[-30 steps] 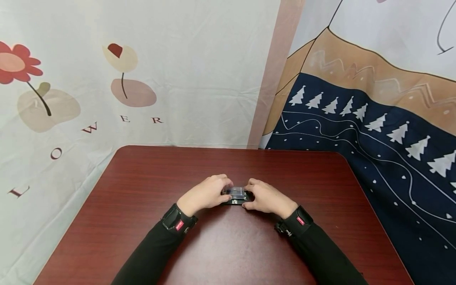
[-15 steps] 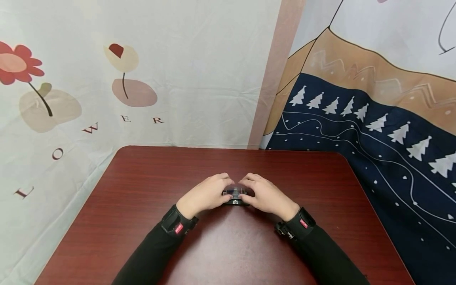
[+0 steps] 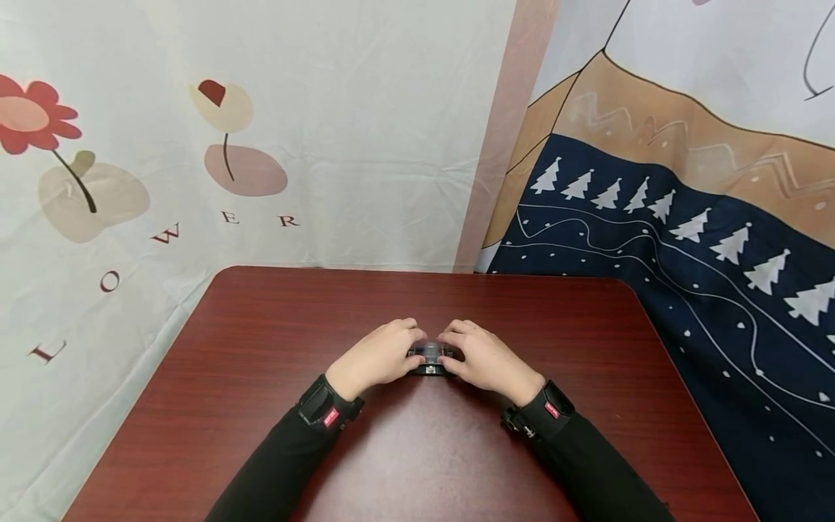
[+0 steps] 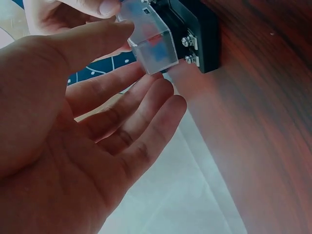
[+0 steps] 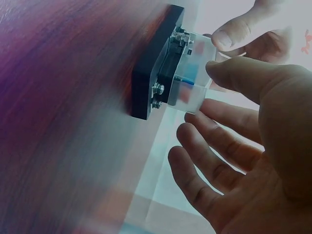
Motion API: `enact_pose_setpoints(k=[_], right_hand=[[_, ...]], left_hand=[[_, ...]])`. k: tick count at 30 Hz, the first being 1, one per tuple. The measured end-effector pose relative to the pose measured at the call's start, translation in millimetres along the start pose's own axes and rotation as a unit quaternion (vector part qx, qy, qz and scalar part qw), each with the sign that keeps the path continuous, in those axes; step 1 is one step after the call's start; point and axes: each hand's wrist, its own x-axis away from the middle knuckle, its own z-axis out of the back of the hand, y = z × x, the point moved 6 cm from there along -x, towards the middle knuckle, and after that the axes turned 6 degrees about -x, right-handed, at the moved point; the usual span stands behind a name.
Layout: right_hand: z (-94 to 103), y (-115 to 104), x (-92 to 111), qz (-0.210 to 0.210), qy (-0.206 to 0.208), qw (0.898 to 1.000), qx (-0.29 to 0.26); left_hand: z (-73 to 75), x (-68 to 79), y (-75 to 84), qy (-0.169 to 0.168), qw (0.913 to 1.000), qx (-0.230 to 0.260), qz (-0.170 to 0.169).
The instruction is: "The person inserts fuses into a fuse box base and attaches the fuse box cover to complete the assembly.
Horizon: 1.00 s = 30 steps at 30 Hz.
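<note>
A small fuse block with a black base (image 3: 430, 370) sits on the table between both hands. Its clear plastic cover (image 5: 192, 78) shows red and blue parts inside, and metal screws (image 4: 190, 41) stick up at the base's ends. My left hand (image 3: 378, 353) pinches the cover's left end between thumb and fingertips. From the other side, my right hand (image 3: 492, 360) pinches its right end, the thumb on the near face and the index fingertip (image 5: 209, 106) at the far edge. The other fingers of both hands stretch out loosely. The cover still sits against the base.
The reddish-brown wooden table (image 3: 261, 312) spreads around the block. Behind it hangs a white cloth (image 3: 365, 145) printed with flowers, and a navy and tan cloth (image 3: 587, 239) with white trees hangs at the right.
My right hand has shifted from the block's right end inward, its thumb rising from beside the base onto the clear cover. My left hand stays nearly in place.
</note>
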Motion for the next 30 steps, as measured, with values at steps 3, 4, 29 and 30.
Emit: enact_pose_setpoints(k=[3, 4, 29, 30], right_hand=[[-0.3, 0.1, 0.2, -0.001, 0.0, 1.0, 0.001], [-0.1, 0.0, 0.4, -0.001, 0.001, 1.0, 0.001], [-2.6, -3.0, 1.5, 0.014, -0.005, 1.0, -0.001], [-3.1, -2.7, 1.7, 0.013, -0.007, 1.0, -0.002]], left_hand=[[0.0, 0.0, 0.2, 0.002, 1.0, -0.007, -0.001], [0.0, 0.0, 0.3, 0.003, 0.9999, -0.01, 0.0], [-7.0, -1.7, 5.2, -0.006, 0.9996, -0.026, -0.004], [-7.4, -1.9, 5.3, -0.006, 0.9996, -0.026, -0.003]])
